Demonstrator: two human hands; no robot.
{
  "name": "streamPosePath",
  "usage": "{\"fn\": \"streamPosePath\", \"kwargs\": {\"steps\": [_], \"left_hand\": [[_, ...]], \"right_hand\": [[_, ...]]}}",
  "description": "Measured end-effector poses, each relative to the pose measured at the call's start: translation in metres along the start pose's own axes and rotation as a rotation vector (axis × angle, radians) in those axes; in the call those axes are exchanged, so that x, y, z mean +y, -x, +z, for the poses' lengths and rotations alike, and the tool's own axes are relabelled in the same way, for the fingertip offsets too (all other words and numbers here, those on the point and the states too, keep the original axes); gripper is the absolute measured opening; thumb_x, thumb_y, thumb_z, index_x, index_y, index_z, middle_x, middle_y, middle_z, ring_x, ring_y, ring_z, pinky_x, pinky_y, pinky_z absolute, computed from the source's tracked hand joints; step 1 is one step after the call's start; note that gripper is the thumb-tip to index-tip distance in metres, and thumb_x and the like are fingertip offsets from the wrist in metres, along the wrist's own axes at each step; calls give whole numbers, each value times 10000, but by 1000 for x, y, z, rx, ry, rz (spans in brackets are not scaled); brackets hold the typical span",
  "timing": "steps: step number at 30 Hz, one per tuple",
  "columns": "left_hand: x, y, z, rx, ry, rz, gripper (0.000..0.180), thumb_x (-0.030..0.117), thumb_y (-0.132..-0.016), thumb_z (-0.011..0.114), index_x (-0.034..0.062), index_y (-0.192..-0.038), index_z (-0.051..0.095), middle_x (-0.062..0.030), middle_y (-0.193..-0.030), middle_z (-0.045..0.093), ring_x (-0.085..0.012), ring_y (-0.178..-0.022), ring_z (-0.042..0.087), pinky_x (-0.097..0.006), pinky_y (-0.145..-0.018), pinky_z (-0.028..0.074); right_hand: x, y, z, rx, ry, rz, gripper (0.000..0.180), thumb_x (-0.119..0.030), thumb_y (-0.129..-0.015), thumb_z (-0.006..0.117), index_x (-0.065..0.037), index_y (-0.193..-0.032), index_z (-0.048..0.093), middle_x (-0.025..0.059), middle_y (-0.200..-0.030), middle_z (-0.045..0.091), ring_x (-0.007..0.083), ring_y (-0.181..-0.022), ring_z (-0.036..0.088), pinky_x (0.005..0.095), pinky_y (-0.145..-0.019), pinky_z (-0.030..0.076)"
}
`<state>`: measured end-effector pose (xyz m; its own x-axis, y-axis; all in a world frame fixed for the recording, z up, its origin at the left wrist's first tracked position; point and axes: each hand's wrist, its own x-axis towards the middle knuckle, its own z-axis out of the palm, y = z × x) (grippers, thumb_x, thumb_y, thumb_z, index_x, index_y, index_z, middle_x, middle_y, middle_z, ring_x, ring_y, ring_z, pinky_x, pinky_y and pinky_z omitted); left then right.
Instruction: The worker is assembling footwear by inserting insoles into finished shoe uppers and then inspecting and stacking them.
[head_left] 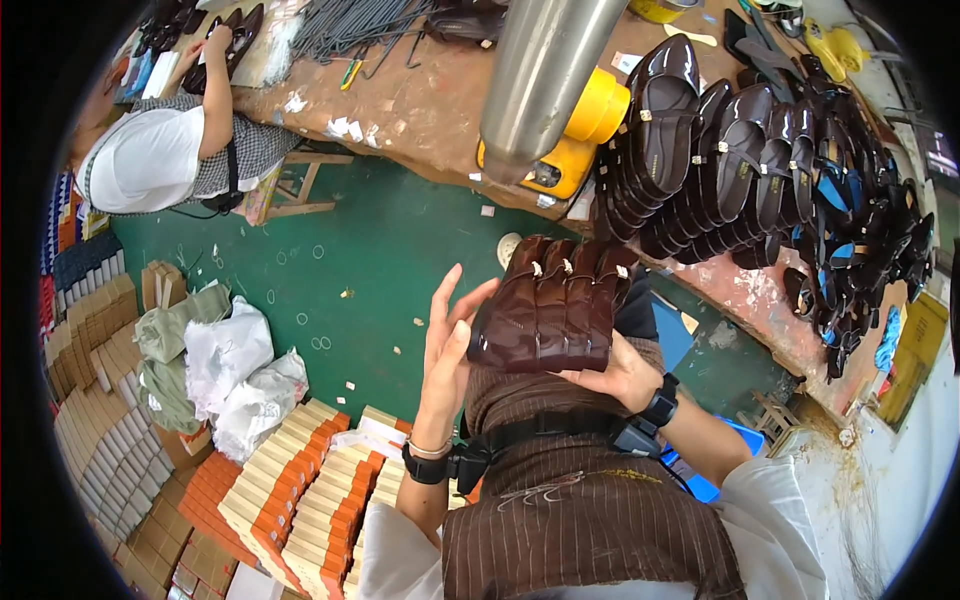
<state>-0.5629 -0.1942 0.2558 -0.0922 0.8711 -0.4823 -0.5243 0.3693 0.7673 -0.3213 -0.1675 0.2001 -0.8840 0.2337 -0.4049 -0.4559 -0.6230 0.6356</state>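
A row of several glossy dark brown patent shoes (548, 318), pressed side by side with small ornaments along their far edge, is held up in front of my waist. My right hand (622, 376) grips the row from its near right side, the thumb lying along the lower edge and the other fingers mostly hidden beneath. At the left end is my left hand (448, 345), its fingers stretched and spread; it is at the shoes' side, and whether its palm presses on them is hard to tell.
A workbench (410, 130) crosses the far side, bearing a yellow heat tool (565, 165) under a metal pipe (540, 75) and stacked dark shoes (740, 150). Another person (150, 160) works at far left. White sacks (228, 345) and boxes (275, 490) stand on the left floor.
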Motion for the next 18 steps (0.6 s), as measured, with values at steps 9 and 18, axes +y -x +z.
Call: {"fn": "streamPosePath", "kwargs": {"steps": [9, 18], "left_hand": [[-3, -22, 12, 255, -519, 330, 367, 219, -930, 635, -9, -1209, 563, -197, -1406, 510, -277, -1330, 441, -419, -1136, 300], [28, -15, -1, 480, -825, 488, 318, 267, -915, 643, -12, -1067, 653, -192, -1482, 434, -316, -1390, 391, -456, -1140, 284]], "right_hand": [[1, -40, 11, 179, -17, -279, 465, -380, -1025, 521, -56, -1359, 532, 138, -1405, 557, 304, -1266, 560, 524, -1104, 433], [0, -68, 33, -120, 151, -86, 416, -345, -1042, 471, -38, -1303, 575, 122, -1320, 628, 281, -1215, 596, 480, -1054, 468]]}}
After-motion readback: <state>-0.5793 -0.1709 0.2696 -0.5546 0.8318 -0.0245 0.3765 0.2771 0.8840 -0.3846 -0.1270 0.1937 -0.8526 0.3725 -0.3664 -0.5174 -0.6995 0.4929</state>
